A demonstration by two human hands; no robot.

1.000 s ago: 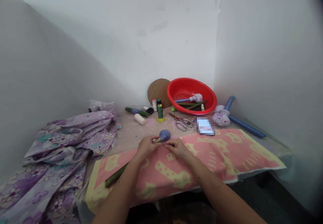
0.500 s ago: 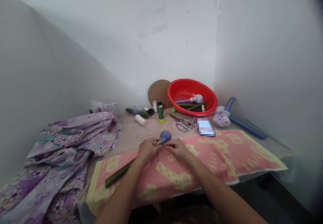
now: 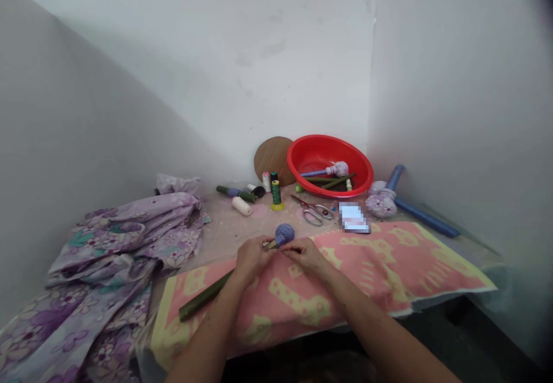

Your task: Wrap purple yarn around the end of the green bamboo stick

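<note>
My left hand (image 3: 256,256) is wrapped round a dark green stick (image 3: 203,302), which slants from the lower left and passes behind my left forearm. A blue ball-shaped wrapped head (image 3: 285,234) tops the stick's far end, with a band of the same blue just under it. Close against that band, my right hand (image 3: 306,254) has thumb and fingertips pinched together. What sits between those fingertips is too small to make out. Both hands are over a pink and yellow patterned cloth (image 3: 363,279) at the table's near edge.
Behind my hands lie scissors (image 3: 317,210), a phone (image 3: 354,217), a green thread spool (image 3: 276,194) and a white spool (image 3: 242,205). A red basin (image 3: 367,178) leans at the back. Floral fabric (image 3: 108,256) is heaped left; a blue-wrapped stick (image 3: 427,217) lies right.
</note>
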